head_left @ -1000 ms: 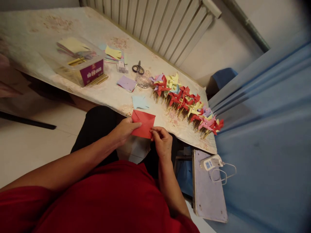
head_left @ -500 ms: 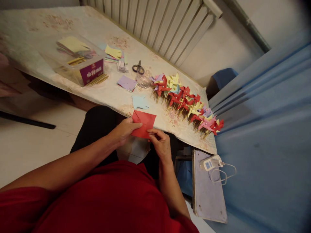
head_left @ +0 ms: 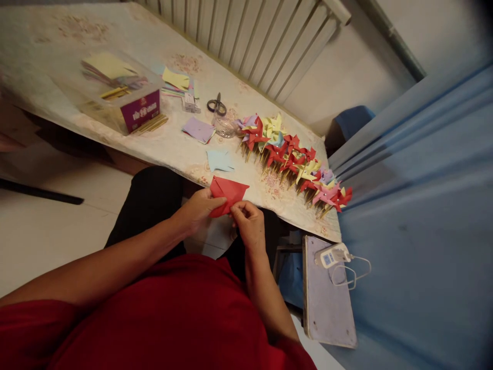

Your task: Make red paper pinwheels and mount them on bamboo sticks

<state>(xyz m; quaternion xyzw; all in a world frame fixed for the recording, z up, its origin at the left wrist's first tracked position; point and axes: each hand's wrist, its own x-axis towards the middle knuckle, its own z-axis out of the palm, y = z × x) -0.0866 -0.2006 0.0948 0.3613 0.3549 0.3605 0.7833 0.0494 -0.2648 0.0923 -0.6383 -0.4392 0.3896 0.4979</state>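
A square of red paper (head_left: 230,190) with cut lines is held between both hands, just off the table's near edge. My left hand (head_left: 200,208) pinches its left side, thumb on top. At the lower right corner, the thumb and index finger of my right hand (head_left: 248,218) grip the paper, and that corner is bent inward. Beyond it on the table lies a light blue cut paper (head_left: 219,161). Further back are a small stack of purple paper (head_left: 199,130) and a clear dish (head_left: 225,126).
Finished paper pinwheels (head_left: 292,156) on sticks fill the table's right part. Black-handled scissors (head_left: 216,106), a small box (head_left: 191,103), yellow paper (head_left: 175,78) and a clear plastic bin (head_left: 140,112) stand further left. A power strip (head_left: 332,255) rests on a stool (head_left: 329,308) at right.
My right hand has moved slightly left and up, bending the red paper's lower right corner inward. My left hand keeps its hold. The view has shifted a little.
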